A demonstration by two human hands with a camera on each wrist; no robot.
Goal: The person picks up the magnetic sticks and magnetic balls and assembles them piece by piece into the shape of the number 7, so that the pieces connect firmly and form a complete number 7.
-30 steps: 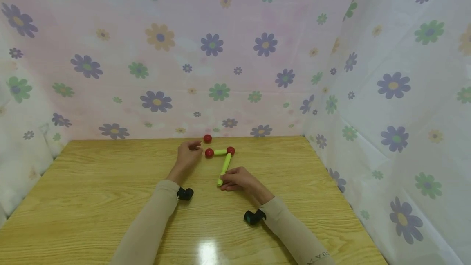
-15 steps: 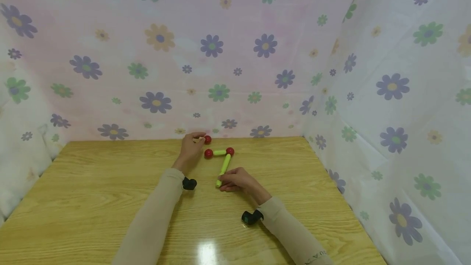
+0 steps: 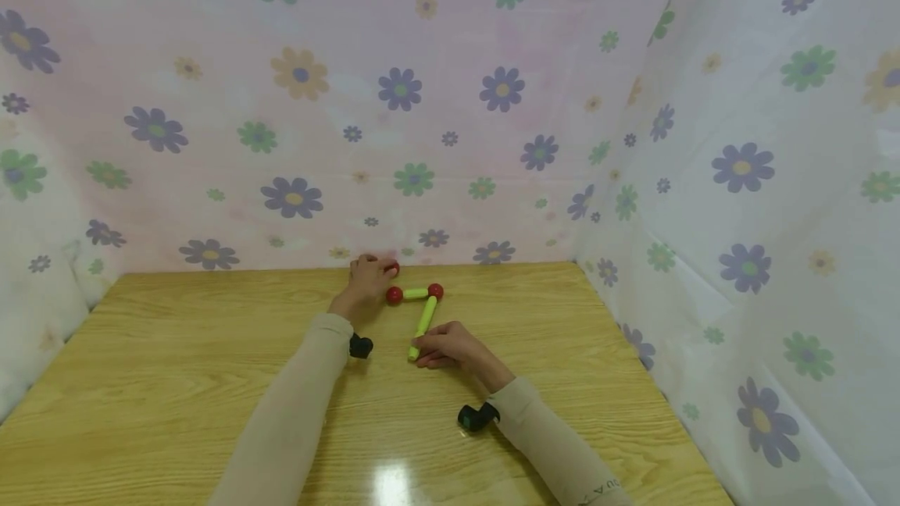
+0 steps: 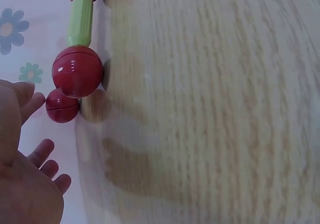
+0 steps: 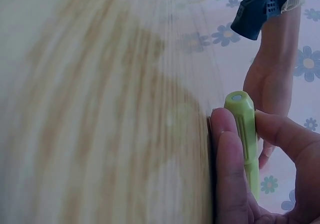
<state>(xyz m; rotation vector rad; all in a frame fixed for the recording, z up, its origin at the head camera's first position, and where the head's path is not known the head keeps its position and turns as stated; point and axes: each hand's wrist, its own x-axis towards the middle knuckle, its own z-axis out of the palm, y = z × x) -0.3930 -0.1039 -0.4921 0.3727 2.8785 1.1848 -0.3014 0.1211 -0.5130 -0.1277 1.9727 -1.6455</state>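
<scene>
My right hand (image 3: 453, 343) pinches the near end of a long yellow-green rod (image 3: 425, 317) between thumb and fingers; the right wrist view shows a small grey disc in the rod's tip (image 5: 237, 98). The rod's far end meets a red ball (image 3: 436, 292). From there a shorter yellow-green rod (image 3: 416, 294) runs left to a second red ball (image 3: 394, 295). My left hand (image 3: 369, 278) reaches to a loose red ball (image 4: 62, 106) at the table's back edge. Its fingertips are right at the ball's left side, the other fingers spread apart, and partly cover it in the head view.
The wood-grain table (image 3: 211, 381) ends at the back against a flower-printed curtain (image 3: 337, 131), with another flowered sheet (image 3: 745, 217) along the right. A black wrist camera (image 3: 362, 346) sits on the left sleeve, and another black camera (image 3: 478, 417) on the right.
My left hand has moved up and right from beside the joined red ball to the loose ball at the back, now partly covering it. The right hand keeps its pinch on the rod.
</scene>
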